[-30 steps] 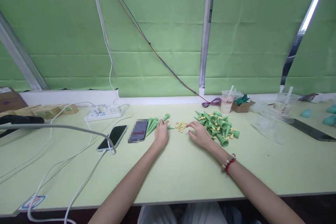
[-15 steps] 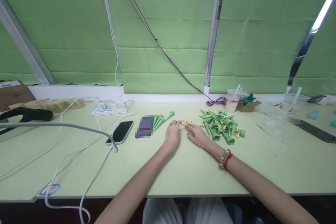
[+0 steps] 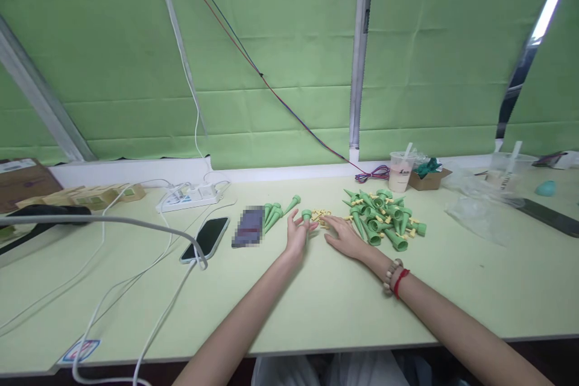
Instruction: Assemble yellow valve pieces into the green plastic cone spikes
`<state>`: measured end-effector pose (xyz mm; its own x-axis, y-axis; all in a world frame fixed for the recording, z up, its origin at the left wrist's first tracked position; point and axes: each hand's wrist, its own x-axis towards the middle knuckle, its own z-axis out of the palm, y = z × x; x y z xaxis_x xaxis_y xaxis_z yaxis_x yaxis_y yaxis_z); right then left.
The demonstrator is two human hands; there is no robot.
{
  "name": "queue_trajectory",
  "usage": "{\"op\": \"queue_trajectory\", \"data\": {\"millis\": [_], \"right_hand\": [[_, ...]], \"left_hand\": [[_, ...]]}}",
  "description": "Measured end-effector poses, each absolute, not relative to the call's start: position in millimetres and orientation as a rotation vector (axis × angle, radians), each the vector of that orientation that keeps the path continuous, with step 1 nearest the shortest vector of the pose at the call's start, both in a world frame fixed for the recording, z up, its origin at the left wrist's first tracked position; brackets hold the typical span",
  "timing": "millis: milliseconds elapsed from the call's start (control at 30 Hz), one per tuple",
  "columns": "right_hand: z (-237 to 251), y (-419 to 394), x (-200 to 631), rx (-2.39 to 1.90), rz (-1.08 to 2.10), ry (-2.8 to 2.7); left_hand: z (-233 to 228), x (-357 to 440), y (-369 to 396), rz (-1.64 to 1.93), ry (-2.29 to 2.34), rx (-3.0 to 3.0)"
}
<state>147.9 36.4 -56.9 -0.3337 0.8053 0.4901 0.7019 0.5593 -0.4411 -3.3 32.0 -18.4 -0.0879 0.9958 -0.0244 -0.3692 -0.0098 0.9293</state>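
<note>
**One green cone in my left hand, small yellow parts under my right**

My two forearms reach forward over the pale green tabletop [image 3: 316,307]; a bead bracelet with a red cord [image 3: 395,277] sits on my right wrist. My left hand [image 3: 297,234] is raised a little off the surface, fingertips pinching a single green cone [image 3: 306,215] by its wide end, the other fingers fanned loosely. My right hand [image 3: 344,236] lies flat and spread, its fingertips at the small heap of yellow pieces [image 3: 320,215] just beside the cone.

To the left lie a row of green cones [image 3: 277,211], a blurred phone [image 3: 248,227] and a dark phone [image 3: 205,238] on a white cable. To the right sits a loose pile of green cones [image 3: 384,217] mixed with yellow pieces.

Farther back: a white power strip [image 3: 190,196], a plastic drink cup [image 3: 400,172] with a straw, a small cardboard box [image 3: 427,178] and clear plastic bags [image 3: 474,208], all below the green wall.
</note>
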Motion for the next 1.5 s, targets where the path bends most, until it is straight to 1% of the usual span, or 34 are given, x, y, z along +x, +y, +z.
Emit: {"op": "queue_trajectory", "data": {"millis": [100,367,533,600,733,800,967,1100,1233,1333,1500], "right_hand": [[-59,38,148,-1.173,0.196,-2.172],[-51,33,145,-1.179,0.102,-2.188],[-47,32,146,-1.318,-0.006,-2.077],[-47,33,148,-1.317,0.024,-2.067],[-51,35,150,-1.169,0.174,-2.135],[-53,36,150,-1.145,0.19,-2.123],[-58,41,148,-1.366,0.059,-2.028],[-59,41,145,-1.525,0.067,-2.048],[-53,35,144,-1.449,0.061,-2.114],[-47,34,146,-1.439,0.067,-2.058],[-50,37,150,-1.357,0.061,-2.056]], "left_hand": [[-15,-2,29,1.351,0.871,0.751],[-10,-8,32,1.22,0.888,0.755],[-11,-9,36,1.208,0.865,0.698],[-11,-9,36,1.198,0.823,0.692],[-12,-11,36,1.164,0.765,0.698],[-13,-12,36,1.166,0.769,0.688],[-15,-11,37,1.199,0.796,0.636],[-14,-10,37,1.21,0.828,0.63],[-12,-10,36,1.173,0.853,0.63],[-11,-9,35,1.156,0.85,0.632],[-11,-7,35,1.166,0.84,0.626]]}}
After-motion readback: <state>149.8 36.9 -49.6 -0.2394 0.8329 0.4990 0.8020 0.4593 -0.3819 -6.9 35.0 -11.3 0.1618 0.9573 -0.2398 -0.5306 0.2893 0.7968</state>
